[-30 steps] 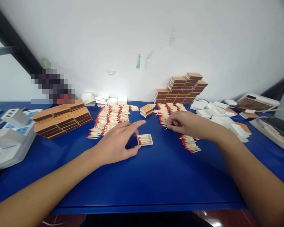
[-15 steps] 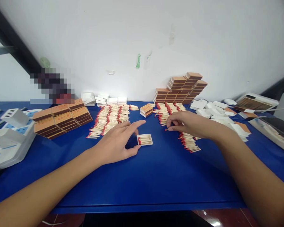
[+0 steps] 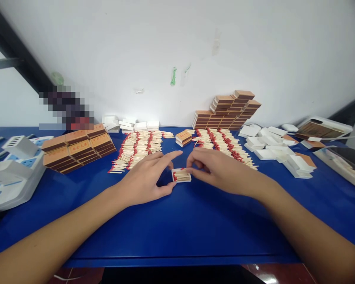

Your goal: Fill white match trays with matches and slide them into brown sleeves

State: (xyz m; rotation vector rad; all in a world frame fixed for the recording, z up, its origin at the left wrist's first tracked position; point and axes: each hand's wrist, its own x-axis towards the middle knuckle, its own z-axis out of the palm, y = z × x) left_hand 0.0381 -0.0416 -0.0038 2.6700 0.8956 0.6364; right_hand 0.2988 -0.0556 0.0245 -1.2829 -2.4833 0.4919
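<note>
A small white tray (image 3: 182, 180) with red-tipped matches lies on the blue table (image 3: 177, 232). My left hand (image 3: 149, 175) is at its left end, thumb and fingers spread around that end, gripping nothing else. Over the tray's right end is my right hand (image 3: 215, 169), its thumb and index finger pinched on a match whose red tip shows above the tray. Rows of loose matches (image 3: 139, 148) lie beyond my left hand, and more matches (image 3: 225, 142) lie beyond my right hand. Between the two groups sits a closed matchbox pair (image 3: 183, 137).
Stacked matchboxes (image 3: 78, 149) stand at the left, beside a power strip (image 3: 26, 161). Another matchbox stack (image 3: 225, 114) is against the wall. White trays lie at the back left (image 3: 140, 126) and right (image 3: 269, 144). A phone (image 3: 350, 157) rests at the far right.
My right hand has moved left from the right-hand matches to the tray, carrying a match. My left hand and the tray have stayed in place.
</note>
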